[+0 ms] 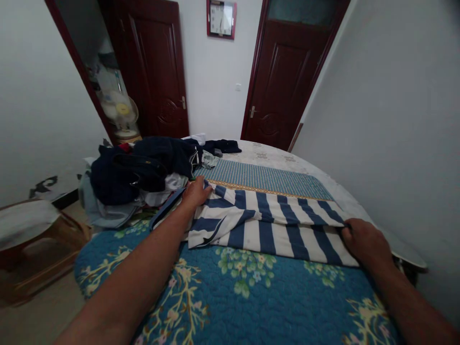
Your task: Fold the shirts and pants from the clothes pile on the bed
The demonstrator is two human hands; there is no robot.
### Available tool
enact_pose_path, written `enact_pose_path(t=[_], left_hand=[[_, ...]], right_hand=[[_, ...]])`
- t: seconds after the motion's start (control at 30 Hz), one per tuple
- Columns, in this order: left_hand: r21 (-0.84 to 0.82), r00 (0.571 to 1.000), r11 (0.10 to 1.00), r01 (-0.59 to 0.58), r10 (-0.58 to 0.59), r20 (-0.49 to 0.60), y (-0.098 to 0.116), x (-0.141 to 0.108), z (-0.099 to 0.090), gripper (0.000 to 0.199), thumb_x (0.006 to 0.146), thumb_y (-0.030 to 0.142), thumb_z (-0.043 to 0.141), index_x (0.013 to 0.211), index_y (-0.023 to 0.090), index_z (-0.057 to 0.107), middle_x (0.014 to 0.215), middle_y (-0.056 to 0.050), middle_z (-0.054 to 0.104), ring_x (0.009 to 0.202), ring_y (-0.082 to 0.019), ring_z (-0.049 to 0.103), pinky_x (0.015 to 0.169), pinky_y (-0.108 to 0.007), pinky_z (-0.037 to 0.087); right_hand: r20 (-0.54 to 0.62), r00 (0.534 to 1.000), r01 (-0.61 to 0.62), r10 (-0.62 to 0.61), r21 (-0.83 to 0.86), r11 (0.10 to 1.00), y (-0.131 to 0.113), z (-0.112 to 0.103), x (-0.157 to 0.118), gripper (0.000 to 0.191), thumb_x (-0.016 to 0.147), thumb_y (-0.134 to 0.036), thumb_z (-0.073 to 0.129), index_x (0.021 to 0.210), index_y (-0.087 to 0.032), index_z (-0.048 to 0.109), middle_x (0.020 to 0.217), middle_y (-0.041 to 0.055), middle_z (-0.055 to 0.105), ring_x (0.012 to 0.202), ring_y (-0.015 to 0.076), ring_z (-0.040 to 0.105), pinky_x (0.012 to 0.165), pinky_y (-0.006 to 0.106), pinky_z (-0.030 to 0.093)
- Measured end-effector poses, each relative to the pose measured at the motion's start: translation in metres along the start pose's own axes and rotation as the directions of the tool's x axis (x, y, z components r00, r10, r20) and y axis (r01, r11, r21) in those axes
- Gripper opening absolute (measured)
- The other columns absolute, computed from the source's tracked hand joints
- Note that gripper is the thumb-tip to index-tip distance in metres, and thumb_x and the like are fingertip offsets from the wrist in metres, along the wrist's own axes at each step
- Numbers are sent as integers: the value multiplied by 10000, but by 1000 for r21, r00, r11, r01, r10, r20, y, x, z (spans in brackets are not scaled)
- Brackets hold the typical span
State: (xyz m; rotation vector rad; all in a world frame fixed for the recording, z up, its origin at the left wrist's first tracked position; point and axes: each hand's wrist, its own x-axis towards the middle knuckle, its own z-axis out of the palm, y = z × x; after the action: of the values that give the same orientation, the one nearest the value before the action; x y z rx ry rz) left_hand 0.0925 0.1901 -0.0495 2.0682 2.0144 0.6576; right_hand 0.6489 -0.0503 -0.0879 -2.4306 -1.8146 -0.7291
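Observation:
A blue and white striped shirt [280, 225] lies folded lengthwise across the table, its long side running left to right. My left hand [197, 192] grips the cloth near its collar end, fingers closed on the far edge. At the other end, my right hand [366, 242] pinches the upper layer at the hem corner. A sleeve is folded over on the left part of the shirt, and some creases run along the top layer. Part of the collar end is hidden behind my left wrist.
Under the shirt spreads a blue floral quilted cloth [287, 297], with a striped mat [266, 177] beyond it. A heap of dark and light clothes [143, 167] sits at the table's left. A wooden stool [46, 239] stands on the floor at left; a wall [395, 120] rises at right.

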Motion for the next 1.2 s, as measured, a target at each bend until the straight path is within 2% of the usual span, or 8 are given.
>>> enact_pose_path(t=[0.33,0.47,0.63,0.73,0.87,1.03,1.1,1.2], left_hand=[[-231,998,970,70,-68,16,-13,15,-3,628,925,356,701,1496,181,506,1168,-120,777,1017,-268,752,883,-360,563],[-132,992,983,125,-120,46,-19,12,-14,604,889,280,706,1461,184,539,1234,-142,760,1075,-285,741,910,-364,559],[216,993,973,-78,95,-68,1,-11,-34,458,942,366,613,1364,191,646,1353,-199,671,1262,-351,658,1009,-414,512],[187,966,948,-256,243,91,25,-33,-46,449,964,558,574,1216,219,726,1221,-147,741,1178,-328,689,959,-388,514],[49,822,914,-402,336,460,54,-68,-43,539,839,651,707,1176,231,739,1160,-114,783,1058,-315,722,832,-352,513],[-133,696,852,-506,494,520,76,-99,-39,288,897,343,652,1146,211,706,1107,-86,771,977,-256,705,784,-320,483],[-281,550,805,-523,570,610,79,-106,-48,263,878,327,677,1124,239,709,1007,-30,755,889,-216,686,734,-293,467],[-489,237,763,-423,614,753,80,-113,-63,265,836,325,742,1091,254,729,910,15,727,812,-175,664,699,-259,464]], right_hand=[[7,997,-74,74,-8,997,0,-12,0,251,926,-305,558,1028,-175,748,1000,156,742,932,315,672,781,413,477],[138,990,7,-7,-4,1000,3,-16,-2,221,932,-312,547,947,-195,733,970,137,736,911,301,676,724,387,451],[164,986,39,-38,-2,999,-7,-25,1,225,909,-269,556,989,-190,750,1073,149,744,1012,321,675,760,390,461],[83,994,57,-67,121,991,-29,-36,9,244,906,-242,567,1050,-186,756,1117,142,751,1057,299,667,871,389,488],[12,975,205,-222,347,915,-86,-53,20,255,947,-223,541,1075,-175,756,1119,131,752,1092,265,660,1012,361,474],[11,942,298,-336,435,850,-155,-70,19,346,941,-168,559,1239,-162,736,1138,128,736,1111,255,642,1004,341,466],[28,932,310,-360,452,837,-166,-75,16,312,923,-120,542,1127,-177,770,1076,114,733,1064,237,644,973,323,461],[46,922,310,-385,511,802,-165,-78,13,247,906,-127,547,988,-185,772,1000,88,725,984,212,649,913,298,465]])
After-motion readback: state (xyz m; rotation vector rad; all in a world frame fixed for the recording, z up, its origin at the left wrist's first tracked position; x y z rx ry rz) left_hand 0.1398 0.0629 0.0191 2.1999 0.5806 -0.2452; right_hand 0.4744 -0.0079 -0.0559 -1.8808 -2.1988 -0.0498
